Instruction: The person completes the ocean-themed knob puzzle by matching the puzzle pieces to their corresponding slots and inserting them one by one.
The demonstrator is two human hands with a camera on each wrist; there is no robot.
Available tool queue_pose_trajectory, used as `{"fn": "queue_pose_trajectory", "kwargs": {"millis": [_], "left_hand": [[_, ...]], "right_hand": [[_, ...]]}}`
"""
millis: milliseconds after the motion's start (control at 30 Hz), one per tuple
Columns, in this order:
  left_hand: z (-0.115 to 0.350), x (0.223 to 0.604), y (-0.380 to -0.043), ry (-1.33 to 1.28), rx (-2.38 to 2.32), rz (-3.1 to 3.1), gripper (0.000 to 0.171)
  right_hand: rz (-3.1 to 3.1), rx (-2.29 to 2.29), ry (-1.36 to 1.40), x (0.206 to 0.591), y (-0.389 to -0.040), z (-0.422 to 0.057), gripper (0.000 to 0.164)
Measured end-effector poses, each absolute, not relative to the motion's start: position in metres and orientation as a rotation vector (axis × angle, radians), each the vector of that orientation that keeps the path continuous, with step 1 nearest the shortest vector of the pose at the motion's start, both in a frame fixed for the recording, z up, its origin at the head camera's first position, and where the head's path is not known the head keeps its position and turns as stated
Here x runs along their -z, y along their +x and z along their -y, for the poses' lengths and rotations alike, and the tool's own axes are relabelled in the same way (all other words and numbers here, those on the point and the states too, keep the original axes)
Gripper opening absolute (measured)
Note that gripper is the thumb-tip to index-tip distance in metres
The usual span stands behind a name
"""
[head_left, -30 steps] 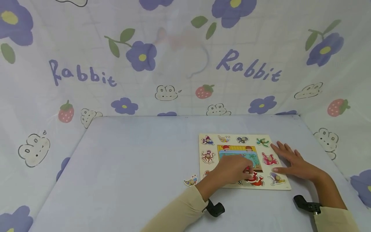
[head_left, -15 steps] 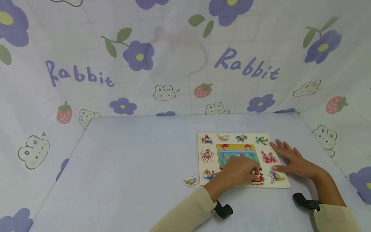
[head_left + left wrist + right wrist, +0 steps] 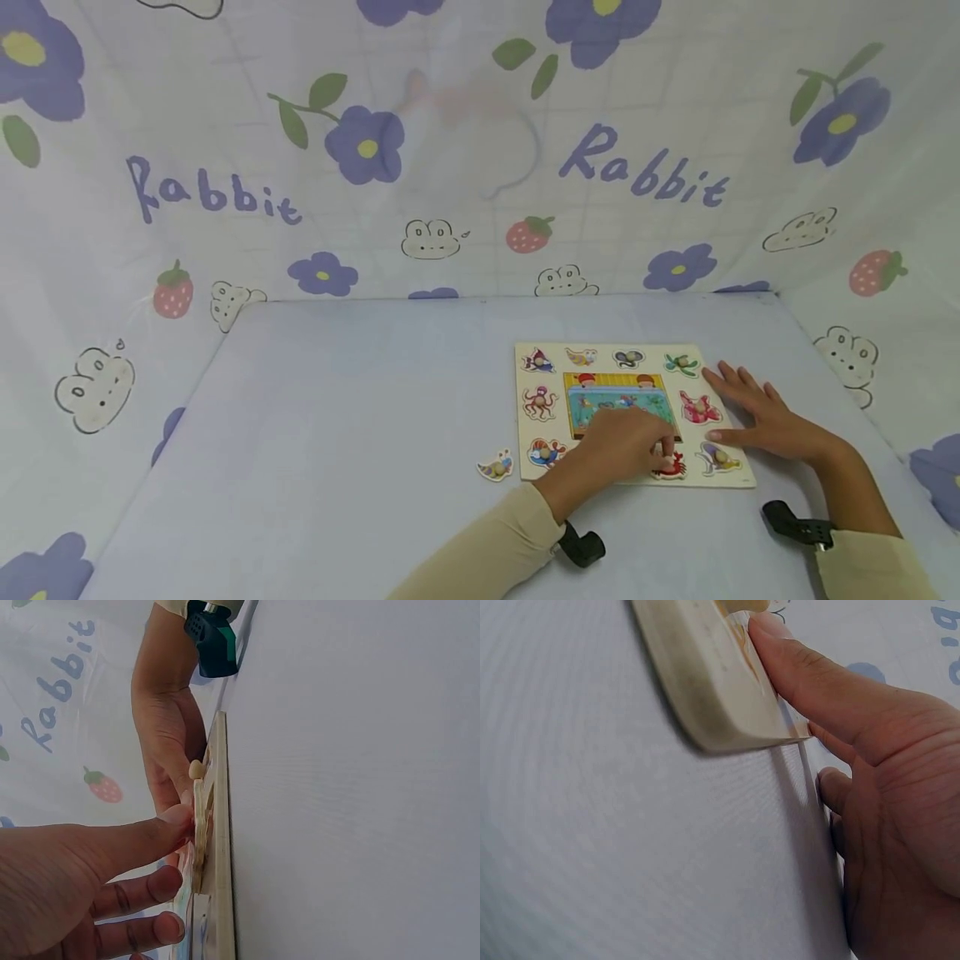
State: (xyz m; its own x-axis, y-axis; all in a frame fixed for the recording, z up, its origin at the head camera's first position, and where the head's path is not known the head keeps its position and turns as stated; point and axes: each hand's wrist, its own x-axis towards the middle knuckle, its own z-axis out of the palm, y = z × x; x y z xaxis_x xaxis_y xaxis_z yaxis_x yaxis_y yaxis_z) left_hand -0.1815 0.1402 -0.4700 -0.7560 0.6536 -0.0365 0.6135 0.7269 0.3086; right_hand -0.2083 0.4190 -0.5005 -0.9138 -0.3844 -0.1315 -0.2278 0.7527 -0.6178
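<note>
A pale wooden peg puzzle board [image 3: 738, 477] lies on the table's right half. My left hand [image 3: 624, 442] pinches a red crab puzzle piece [image 3: 673, 468] by its knob at the board's front edge. Seen edge-on in the left wrist view, that piece [image 3: 199, 862] sits close against the board face, with thumb and index finger at it and the other fingers loosely bent. My right hand [image 3: 768, 427] lies with fingers spread at the board's right edge; the right wrist view has its thumb [image 3: 810, 667] resting on the board near a corner.
A snail puzzle piece [image 3: 496, 467] with a knob lies on the table left of the board. Knobbed pieces such as an octopus [image 3: 539, 402] and a pink piece [image 3: 701, 407] sit around the board's aquarium picture [image 3: 585, 408]. Patterned curtain walls [image 3: 465, 183] surround the table.
The left hand has shifted slightly right with the crab piece, which now covers the printed crab on the board. The right hand stays in place.
</note>
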Motion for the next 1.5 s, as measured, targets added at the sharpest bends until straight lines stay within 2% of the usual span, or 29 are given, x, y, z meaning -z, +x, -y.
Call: {"fn": "queue_pose_trajectory", "kwargs": {"millis": [1500], "left_hand": [[-0.1424,0.4745,-0.1802,1.057,-0.440,-2.817,0.011]], "right_hand": [[-2.709,0.878,-0.472,0.5016,-0.2080,-0.4190,0.103]]}}
